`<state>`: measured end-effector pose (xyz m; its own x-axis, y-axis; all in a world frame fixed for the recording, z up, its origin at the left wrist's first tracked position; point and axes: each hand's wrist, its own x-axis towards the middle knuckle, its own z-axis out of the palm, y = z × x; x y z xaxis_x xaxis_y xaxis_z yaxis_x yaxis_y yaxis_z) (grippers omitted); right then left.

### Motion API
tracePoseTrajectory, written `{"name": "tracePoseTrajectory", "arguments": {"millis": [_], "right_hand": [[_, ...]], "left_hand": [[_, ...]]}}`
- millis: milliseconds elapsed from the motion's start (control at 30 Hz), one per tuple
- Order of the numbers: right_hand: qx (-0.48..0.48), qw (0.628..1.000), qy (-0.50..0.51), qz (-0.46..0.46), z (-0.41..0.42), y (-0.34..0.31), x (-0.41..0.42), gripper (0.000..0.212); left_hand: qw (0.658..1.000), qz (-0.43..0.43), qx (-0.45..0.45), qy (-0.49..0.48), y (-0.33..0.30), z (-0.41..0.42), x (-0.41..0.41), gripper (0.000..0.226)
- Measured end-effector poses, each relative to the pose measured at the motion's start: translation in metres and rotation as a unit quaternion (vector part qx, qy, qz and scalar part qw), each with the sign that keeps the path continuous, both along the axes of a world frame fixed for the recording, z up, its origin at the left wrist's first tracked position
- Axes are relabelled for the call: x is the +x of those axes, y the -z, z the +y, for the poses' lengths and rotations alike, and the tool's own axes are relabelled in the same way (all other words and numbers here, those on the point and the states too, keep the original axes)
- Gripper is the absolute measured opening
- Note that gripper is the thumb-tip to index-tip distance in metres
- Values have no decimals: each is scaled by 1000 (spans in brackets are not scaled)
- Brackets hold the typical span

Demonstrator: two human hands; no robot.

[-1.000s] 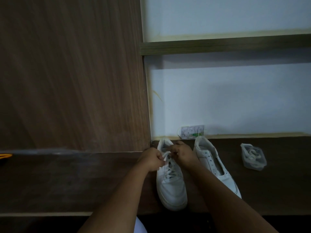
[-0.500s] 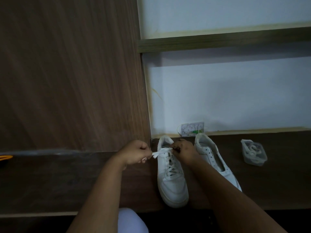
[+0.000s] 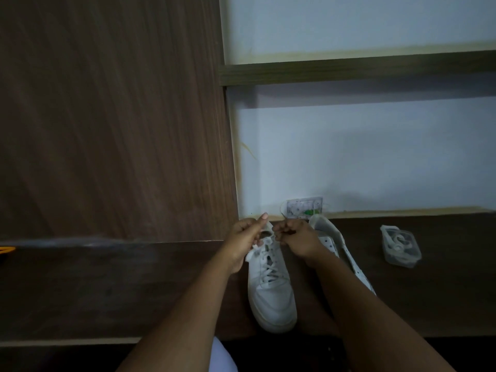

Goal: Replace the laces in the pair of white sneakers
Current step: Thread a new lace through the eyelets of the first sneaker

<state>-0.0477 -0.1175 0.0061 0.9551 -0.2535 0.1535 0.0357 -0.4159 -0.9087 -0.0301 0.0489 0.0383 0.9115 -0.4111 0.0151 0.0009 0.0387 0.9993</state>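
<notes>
- The left hand (image 3: 245,236), at centre frame, has its fingers curled and its thumb up, pinching one end of the flat white lace (image 3: 269,267); a strip of lace trails out below the fist.
- The right hand (image 3: 294,237), just to its right, is curled tight as well and seems to pinch the other lace end, though the lace itself is hidden inside the fingers.
- Half a second ago the left hand was drawn out to the left with the lace stretched taut; now both hands have come back together over the collar, nearly touching. That looks like a tie or tightening at the top eyelets, so this shoe is probably close to done.
- The laced white low-top sneaker (image 3: 271,288) lies lower centre, toe toward the bottom edge, on the dark brown wooden shelf (image 3: 107,285).
- The second white sneaker (image 3: 331,238) sits just right of it, partly behind the right forearm; its eyelets look empty, so it likely has yet to be relaced.
- A small clear plastic box (image 3: 401,247) holding what may be a coiled white lace rests at right, well apart.
</notes>
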Motion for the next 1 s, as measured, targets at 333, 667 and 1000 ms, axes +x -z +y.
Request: {"name": "tracePoseTrajectory", "arguments": {"millis": [333, 667, 1000], "right_hand": [[-191, 979, 51, -54, 13, 16, 3, 12], [-182, 979, -8, -93, 20, 5, -4, 20], [-246, 966, -5, -84, 21, 11, -1, 19]], "left_hand": [[952, -113, 270, -89, 23, -3, 10, 8], [958, -104, 251, -90, 29, 1, 12, 16], [909, -185, 356, -115, 26, -5, 11, 9]]}}
